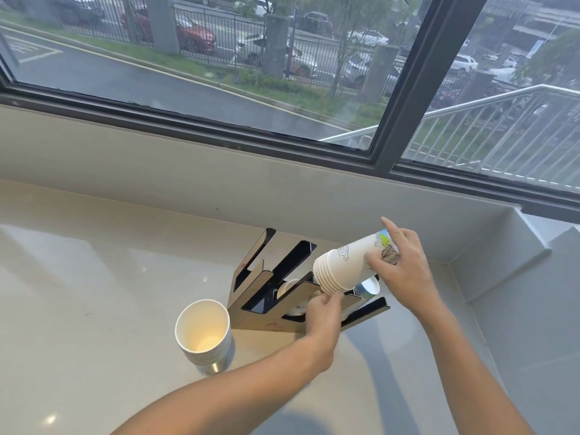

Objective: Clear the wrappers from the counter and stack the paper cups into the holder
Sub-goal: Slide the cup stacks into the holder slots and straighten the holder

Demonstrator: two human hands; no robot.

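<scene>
Feeding a tilted stack of white paper cups toward the black slotted cup holder.

Nearest you, a second stack of white paper cups stands upright on the pale glossy counter. Your left hand pinches the tilted stack's rims; your right hand clamps its printed base, forefinger raised, below the dark-framed window.

Counter: smooth, glossy stone-like surface
Holder: glossy black plastic, brown film
Cups: matt white paper
</scene>
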